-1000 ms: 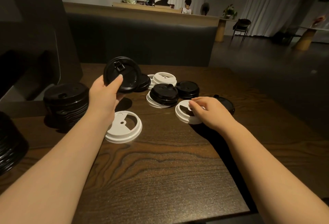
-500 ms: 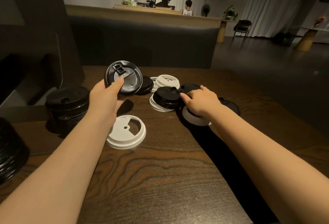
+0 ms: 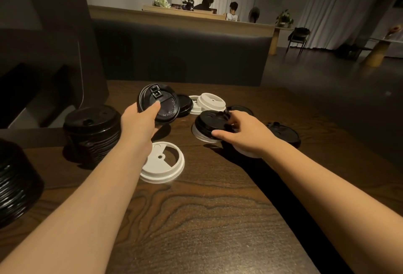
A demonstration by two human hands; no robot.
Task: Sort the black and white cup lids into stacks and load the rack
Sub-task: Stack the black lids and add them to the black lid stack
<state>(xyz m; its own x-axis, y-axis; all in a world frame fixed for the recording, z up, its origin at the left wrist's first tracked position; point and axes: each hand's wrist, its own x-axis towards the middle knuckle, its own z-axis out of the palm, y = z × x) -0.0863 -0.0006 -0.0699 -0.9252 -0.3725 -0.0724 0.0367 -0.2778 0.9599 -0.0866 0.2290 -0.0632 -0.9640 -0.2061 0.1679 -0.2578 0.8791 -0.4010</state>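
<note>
- Sorting step in hand: left hand (image 3: 139, 121) grips a black lid (image 3: 158, 107), tilted, raised above the table (image 3: 196, 219).
- Right hand (image 3: 242, 134) pinches the domed black lid (image 3: 210, 122) resting on a white lid (image 3: 201, 136).
- Next move, as judged: lift it clear and carry both to the black stack (image 3: 91, 132) at left.
- Loose white lid (image 3: 162, 162) lies under the left forearm; open room nearer; rack not in view.

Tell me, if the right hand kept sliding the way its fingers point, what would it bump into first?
The right hand already has its fingers on the black lid sitting on a white one. Further that way, up and left, probably the flat black lid behind the one the left hand holds up, though depth is unclear.
</note>
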